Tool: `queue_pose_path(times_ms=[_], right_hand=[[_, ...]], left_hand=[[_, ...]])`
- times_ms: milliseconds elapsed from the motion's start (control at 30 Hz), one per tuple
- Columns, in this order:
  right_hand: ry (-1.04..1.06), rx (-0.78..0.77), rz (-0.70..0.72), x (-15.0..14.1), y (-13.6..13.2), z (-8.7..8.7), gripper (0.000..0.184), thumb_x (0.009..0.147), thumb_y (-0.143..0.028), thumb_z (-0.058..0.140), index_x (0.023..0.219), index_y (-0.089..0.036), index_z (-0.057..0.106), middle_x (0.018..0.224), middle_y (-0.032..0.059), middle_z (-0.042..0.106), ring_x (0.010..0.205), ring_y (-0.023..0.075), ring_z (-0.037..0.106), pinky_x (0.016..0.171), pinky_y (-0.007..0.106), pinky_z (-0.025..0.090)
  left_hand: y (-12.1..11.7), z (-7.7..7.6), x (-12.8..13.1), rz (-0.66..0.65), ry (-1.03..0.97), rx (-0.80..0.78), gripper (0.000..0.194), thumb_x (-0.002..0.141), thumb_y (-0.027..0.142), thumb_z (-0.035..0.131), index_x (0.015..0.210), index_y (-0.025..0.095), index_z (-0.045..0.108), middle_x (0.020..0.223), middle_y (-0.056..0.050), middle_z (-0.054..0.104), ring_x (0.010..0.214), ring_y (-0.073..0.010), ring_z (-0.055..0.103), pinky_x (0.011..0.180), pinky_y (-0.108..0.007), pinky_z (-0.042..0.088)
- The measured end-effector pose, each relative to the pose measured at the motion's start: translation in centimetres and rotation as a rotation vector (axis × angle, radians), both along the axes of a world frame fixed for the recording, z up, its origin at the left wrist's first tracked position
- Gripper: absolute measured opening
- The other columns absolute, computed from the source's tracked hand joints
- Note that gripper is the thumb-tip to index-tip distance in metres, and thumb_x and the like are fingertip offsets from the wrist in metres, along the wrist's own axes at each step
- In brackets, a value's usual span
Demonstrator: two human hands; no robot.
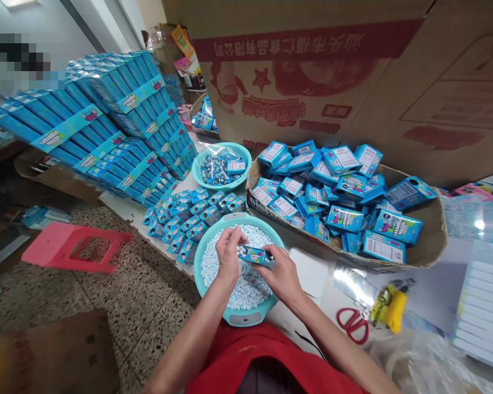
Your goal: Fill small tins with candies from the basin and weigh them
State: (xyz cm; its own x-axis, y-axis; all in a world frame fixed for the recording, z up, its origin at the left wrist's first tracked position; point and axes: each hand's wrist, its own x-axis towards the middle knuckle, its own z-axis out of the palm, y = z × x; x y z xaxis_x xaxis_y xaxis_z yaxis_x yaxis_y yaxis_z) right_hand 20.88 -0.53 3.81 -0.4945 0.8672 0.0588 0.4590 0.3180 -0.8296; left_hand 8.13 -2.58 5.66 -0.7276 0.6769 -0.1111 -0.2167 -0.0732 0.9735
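A small blue candy box [254,255] with a printed label lies sideways in my right hand [280,272], whose fingers and thumb grip its right end. My left hand [229,253] is closed at the box's left end, its fingertips pressed together; what they hold is hidden. Small white bits show at that end of the box. Both hands are above a turquoise basin [243,317] full of small white candies [248,293]. Just behind the basin, several small blue boxes [193,221] stand in rows on the table.
A cut-down carton [431,241] heaped with blue boxes [345,219] stands right. Behind is another turquoise basin [197,178] with shiny pieces. Stacked display packs [135,131] rise left. Red scissors [352,324] and a yellow-handled tool [395,312] lie right. A pink stool [53,246] stands left.
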Motion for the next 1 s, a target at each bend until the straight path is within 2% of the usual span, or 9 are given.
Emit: queue_pose_path(times_ms=[200,367,467,567,667,767,833,900,1000], right_hand=[[0.009,0.004,0.003,-0.3,0.0,0.6,0.023,0.070,-0.025,0.066,0.091,-0.023,0.056,0.089,0.0046,0.064,0.086,0.0247,0.056,0.074,0.035,0.042],[0.039,-0.006,0.012,-0.1,-0.5,-0.1,0.025,0.070,-0.024,0.067,0.093,-0.022,0.057,0.090,0.0041,0.064,0.086,0.0240,0.056,0.075,0.034,0.043],[0.088,-0.082,-0.007,0.7,-0.7,-0.5,0.025,0.071,-0.028,0.067,0.093,-0.022,0.057,0.088,0.0033,0.063,0.084,0.0223,0.056,0.074,0.033,0.044],[0.157,-0.137,-0.020,2.0,-0.6,-0.7,0.026,0.072,-0.032,0.068,0.094,-0.022,0.058,0.091,0.0030,0.063,0.084,0.0212,0.056,0.075,0.032,0.044],[0.192,-0.167,-0.045,2.9,-0.2,-0.9,0.028,0.072,-0.034,0.068,0.095,-0.022,0.058,0.091,0.0033,0.063,0.084,0.0210,0.057,0.075,0.032,0.045],[0.192,-0.210,-0.050,3.2,0.0,-1.2,0.030,0.071,-0.036,0.068,0.096,-0.022,0.058,0.090,0.0034,0.064,0.084,0.0215,0.058,0.076,0.033,0.045],[0.200,-0.220,-0.060,3.1,0.1,-1.3,0.031,0.070,-0.038,0.068,0.095,-0.021,0.058,0.087,0.0029,0.064,0.082,0.0211,0.058,0.075,0.033,0.045],[0.186,-0.223,-0.068,2.9,0.0,-1.3,0.030,0.069,-0.038,0.069,0.092,-0.021,0.058,0.084,0.0021,0.064,0.079,0.0206,0.058,0.073,0.032,0.046],[0.161,-0.224,-0.048,2.7,0.1,-1.3,0.029,0.070,-0.037,0.067,0.092,-0.021,0.057,0.083,0.0022,0.064,0.078,0.0204,0.058,0.073,0.032,0.046]], left_hand=[[-0.2,0.6,0.2,-0.103,0.057,-0.017,0.025,0.080,0.043,0.056,0.076,0.018,0.056,0.067,0.000,0.061,0.063,-0.0134,0.060,0.065,-0.026,0.047],[-0.4,1.8,0.5,-0.329,-0.023,-0.004,0.029,0.080,0.045,0.056,0.090,0.018,0.057,0.080,-0.004,0.064,0.070,-0.0159,0.063,0.070,-0.030,0.049],[-0.5,1.8,-1.0,-0.220,-0.040,0.086,0.032,0.084,0.049,0.047,0.091,0.019,0.055,0.078,-0.004,0.063,0.072,-0.0177,0.063,0.073,-0.034,0.049],[-0.9,-0.9,-4.2,-0.107,0.246,-0.081,0.034,0.087,0.050,0.040,0.090,0.020,0.055,0.079,-0.005,0.063,0.077,-0.0198,0.062,0.075,-0.036,0.048],[-1.9,-5.5,-6.7,-0.275,0.755,-0.459,0.026,0.084,0.042,0.047,0.089,0.020,0.061,0.094,-0.009,0.065,0.096,-0.0247,0.058,0.089,-0.040,0.042],[-2.7,-9.2,-6.5,-0.371,1.042,-0.738,0.028,0.085,0.034,0.046,0.103,0.018,0.060,0.111,-0.013,0.060,0.109,-0.0277,0.051,0.096,-0.042,0.035],[-2.6,-10.4,-5.1,-0.379,1.081,-0.869,0.031,0.086,0.037,0.046,0.107,0.019,0.059,0.112,-0.013,0.058,0.109,-0.0280,0.050,0.095,-0.042,0.035],[-2.0,-10.6,-3.4,-0.393,1.004,-0.941,0.030,0.084,0.041,0.048,0.102,0.020,0.061,0.105,-0.012,0.058,0.105,-0.0278,0.051,0.090,-0.040,0.037],[-1.2,-10.2,-1.8,-0.363,0.674,-0.860,0.019,0.074,0.040,0.061,0.082,0.022,0.062,0.091,-0.008,0.058,0.098,-0.0273,0.053,0.084,-0.036,0.037]])
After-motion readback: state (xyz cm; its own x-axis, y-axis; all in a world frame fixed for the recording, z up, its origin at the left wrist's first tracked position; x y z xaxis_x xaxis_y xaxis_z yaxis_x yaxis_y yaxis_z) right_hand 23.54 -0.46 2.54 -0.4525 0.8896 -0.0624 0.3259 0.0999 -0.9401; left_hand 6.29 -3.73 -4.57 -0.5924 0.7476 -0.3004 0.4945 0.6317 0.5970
